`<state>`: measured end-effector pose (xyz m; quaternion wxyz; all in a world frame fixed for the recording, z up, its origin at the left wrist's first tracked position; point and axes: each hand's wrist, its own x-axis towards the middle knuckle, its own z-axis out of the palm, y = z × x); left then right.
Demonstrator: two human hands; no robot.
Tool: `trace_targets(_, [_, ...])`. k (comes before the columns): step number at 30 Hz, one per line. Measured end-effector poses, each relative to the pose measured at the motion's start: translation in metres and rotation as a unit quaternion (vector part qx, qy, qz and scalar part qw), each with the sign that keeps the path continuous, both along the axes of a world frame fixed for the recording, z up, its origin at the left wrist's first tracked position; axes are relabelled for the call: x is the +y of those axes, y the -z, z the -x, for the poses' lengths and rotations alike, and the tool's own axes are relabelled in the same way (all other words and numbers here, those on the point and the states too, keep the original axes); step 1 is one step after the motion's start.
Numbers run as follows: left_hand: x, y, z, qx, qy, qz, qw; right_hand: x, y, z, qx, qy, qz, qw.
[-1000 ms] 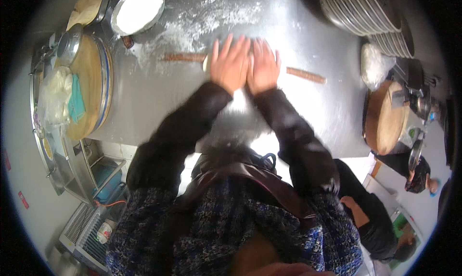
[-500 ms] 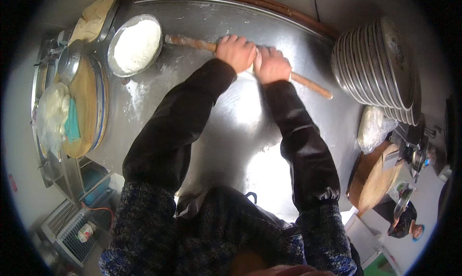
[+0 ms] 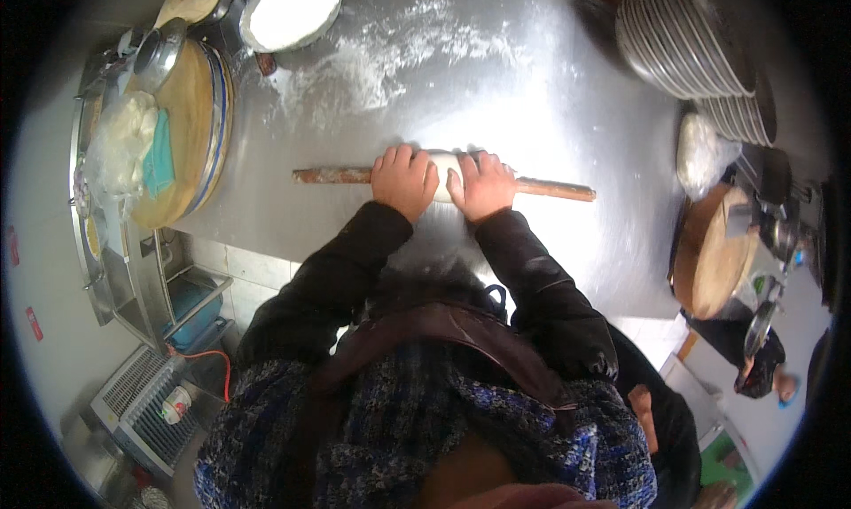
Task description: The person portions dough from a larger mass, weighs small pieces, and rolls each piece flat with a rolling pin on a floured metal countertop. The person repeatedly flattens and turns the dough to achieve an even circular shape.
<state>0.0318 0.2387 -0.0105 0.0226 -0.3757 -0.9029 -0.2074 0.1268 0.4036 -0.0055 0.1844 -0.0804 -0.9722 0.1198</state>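
Observation:
A long wooden rolling pin [image 3: 558, 189] lies crosswise on the steel table in front of me. White dough [image 3: 445, 177] is around its middle, showing between my hands. My left hand [image 3: 403, 183] is curled over the pin left of the dough's visible part, fingers pointing away from me. On the other side my right hand [image 3: 486, 187] grips in the same way, its thumb turned in toward the dough. The pin's two bare ends stick out beyond my hands. My palms and fingers hide the rest of the dough.
Flour streaks the steel table [image 3: 319, 221]. A metal bowl [image 3: 249, 32] of white flour stands at the far left, near round wooden boards [image 3: 197, 145] with a teal cloth [image 3: 159, 159]. Stacked metal pans [image 3: 678, 43] and a round chopping block [image 3: 716, 256] are right. Another person [image 3: 753, 367] stands beyond.
My hands have drawn the rolling pin and dough from the table's far side toward me. The view has shifted, and floured steel now shows beyond the pin.

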Motion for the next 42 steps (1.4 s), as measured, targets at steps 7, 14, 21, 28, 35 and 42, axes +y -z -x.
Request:
trace_targets(7, [-0.021, -0.002, -0.043, -0.015, 0.058, 0.057, 0.997, -0.054, -0.001, -0.028, -0.194, -0.036, -0.019, 0.980])
trace_targets(14, [0.080, -0.044, 0.114, 0.050, -0.050, -0.031, 0.997, 0.032, -0.034, 0.136, -0.113, 0.042, -0.042, 0.992])
trace_targets(21, [0.091, -0.004, 0.123, 0.070, 0.024, 0.021, 0.997, 0.045, 0.003, 0.137, -0.034, -0.020, -0.045, 0.998])
trace_targets(28, [0.146, 0.015, 0.247, -0.008, -0.109, 0.042, 0.993, 0.165, 0.031, 0.252, 0.022, -0.010, -0.094, 0.995])
trace_targets(35, [0.037, -0.002, 0.111, 0.020, -0.010, -0.008, 1.000, 0.063, 0.010, 0.096, -0.068, 0.028, -0.034, 0.997])
trace_targets(42, [-0.067, 0.010, -0.066, 0.013, -0.009, -0.018, 1.000, -0.058, 0.000, -0.064, -0.117, -0.002, -0.032, 0.993])
